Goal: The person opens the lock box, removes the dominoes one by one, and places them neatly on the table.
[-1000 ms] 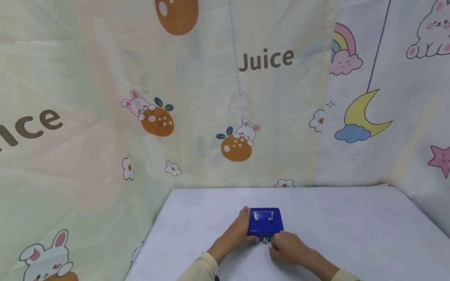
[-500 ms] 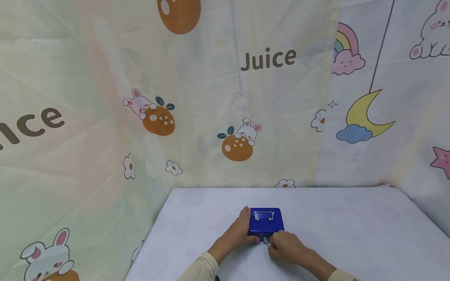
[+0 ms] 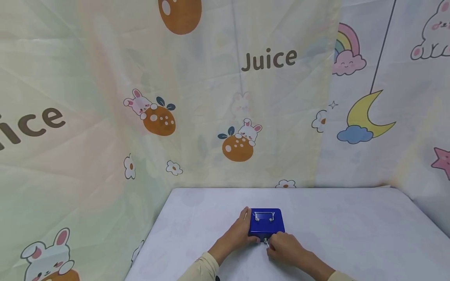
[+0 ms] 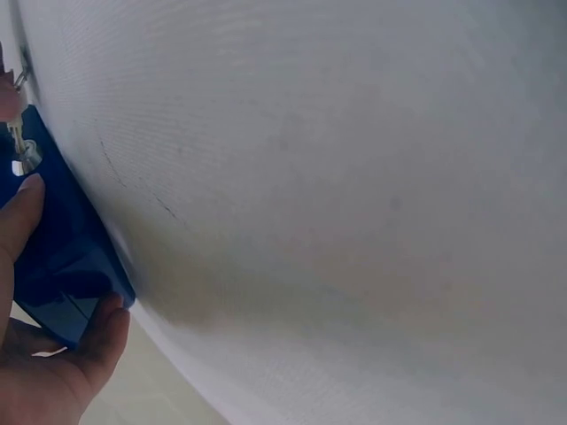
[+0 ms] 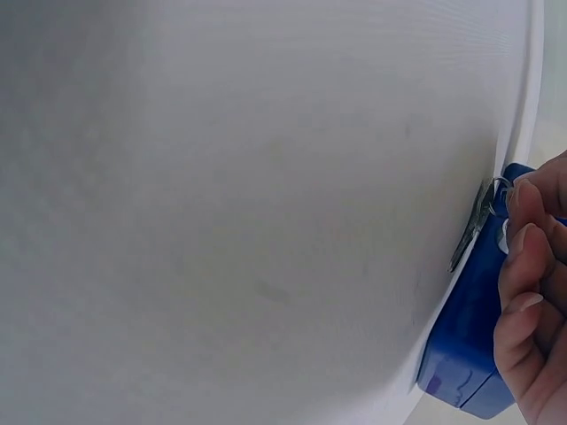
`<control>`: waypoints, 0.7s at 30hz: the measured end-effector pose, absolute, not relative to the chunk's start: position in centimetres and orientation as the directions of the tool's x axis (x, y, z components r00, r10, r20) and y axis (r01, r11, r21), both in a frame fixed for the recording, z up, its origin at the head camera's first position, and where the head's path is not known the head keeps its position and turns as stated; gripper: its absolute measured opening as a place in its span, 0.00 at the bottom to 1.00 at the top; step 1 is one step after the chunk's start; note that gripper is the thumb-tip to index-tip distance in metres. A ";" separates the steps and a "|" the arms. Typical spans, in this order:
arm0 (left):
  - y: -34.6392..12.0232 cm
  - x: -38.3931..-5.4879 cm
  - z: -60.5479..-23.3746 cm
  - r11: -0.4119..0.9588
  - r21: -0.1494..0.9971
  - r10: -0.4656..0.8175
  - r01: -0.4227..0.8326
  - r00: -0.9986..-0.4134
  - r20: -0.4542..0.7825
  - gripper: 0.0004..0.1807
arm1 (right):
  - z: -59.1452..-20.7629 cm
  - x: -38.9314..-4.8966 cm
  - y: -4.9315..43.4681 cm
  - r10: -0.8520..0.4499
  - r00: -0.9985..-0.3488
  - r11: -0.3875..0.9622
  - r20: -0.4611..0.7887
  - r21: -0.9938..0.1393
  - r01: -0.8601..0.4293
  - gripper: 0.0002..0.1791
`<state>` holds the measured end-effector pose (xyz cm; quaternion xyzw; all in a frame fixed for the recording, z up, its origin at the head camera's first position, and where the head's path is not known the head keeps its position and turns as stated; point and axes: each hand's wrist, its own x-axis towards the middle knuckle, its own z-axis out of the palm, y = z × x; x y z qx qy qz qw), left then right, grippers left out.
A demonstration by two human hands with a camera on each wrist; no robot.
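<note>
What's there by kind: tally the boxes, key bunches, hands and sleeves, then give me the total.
Blue box: 1
Bunch of keys: 1 (number of keys on it unclear)
Left hand and right hand: 2
Left sleeve and right sleeve: 2
Total: 6

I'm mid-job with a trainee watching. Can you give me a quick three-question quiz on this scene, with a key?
1. Open question: What do the fingertips of the right hand pinch at the front of the blue box?
2. True or false: The lid stands wide open.
3. Multiple choice: In the head view, along which side of the box do the fingers of the left hand lie?
A) right
B) left
C) far

Key:
1. A small key at the lock.
2. False; it is down.
3. B.
</note>
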<state>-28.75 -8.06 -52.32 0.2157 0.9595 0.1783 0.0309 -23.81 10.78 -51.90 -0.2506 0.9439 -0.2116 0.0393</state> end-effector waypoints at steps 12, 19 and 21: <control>-7.9 -28.7 -52.0 0.843 0.366 0.423 0.395 -0.906 0.004 0.58 | -51.7 -23.8 10.4 -0.508 -0.861 0.802 0.016 -0.357 -0.479 0.14; -8.0 -28.5 -51.8 0.840 0.365 0.428 0.402 -0.904 0.010 0.58 | -51.6 -23.8 10.5 -0.513 -0.858 0.789 0.027 -0.380 -0.483 0.15; -8.0 -28.4 -51.7 0.840 0.363 0.427 0.402 -0.904 0.012 0.58 | -51.5 -23.8 10.5 -0.516 -0.856 0.784 0.034 -0.384 -0.488 0.15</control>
